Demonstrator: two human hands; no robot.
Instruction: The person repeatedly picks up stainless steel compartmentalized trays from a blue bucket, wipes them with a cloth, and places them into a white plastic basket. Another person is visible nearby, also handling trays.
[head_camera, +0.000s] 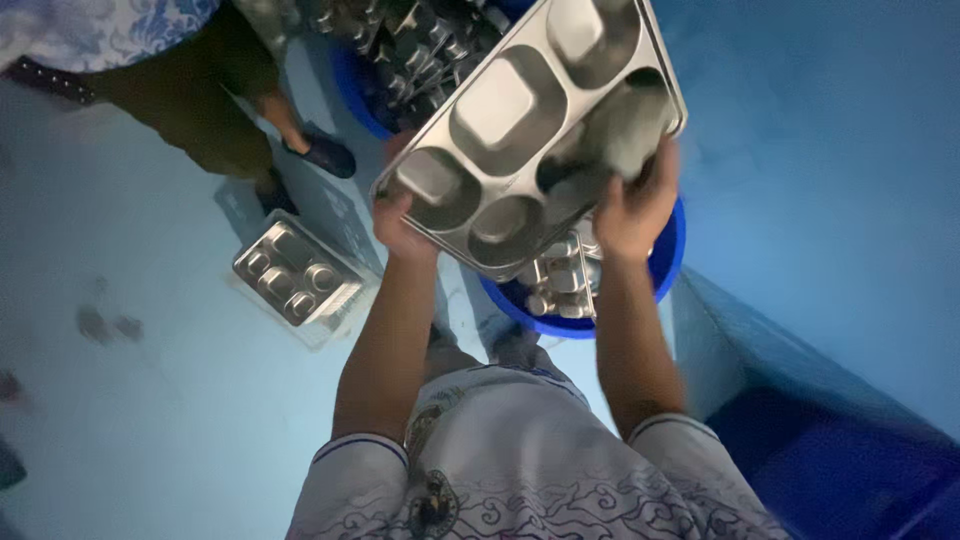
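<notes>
Left hand (400, 225) grips lower corner of shiny compartmented steel meal tray (500, 110), fingers curled under rim. Right hand (635, 205) presses dark grey scrub pad (625, 125) into end compartment, fingers closed on pad. Tray held tilted above round blue plastic tub (665, 265) holding more trays. Risk: wet rim may slip from one-corner grip, tray dropping into tub. Second steel tray (295, 272) on floor beside another person's feet (320, 152).

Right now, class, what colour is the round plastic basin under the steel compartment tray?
Blue round plastic basin, clearest in the head view.
</notes>
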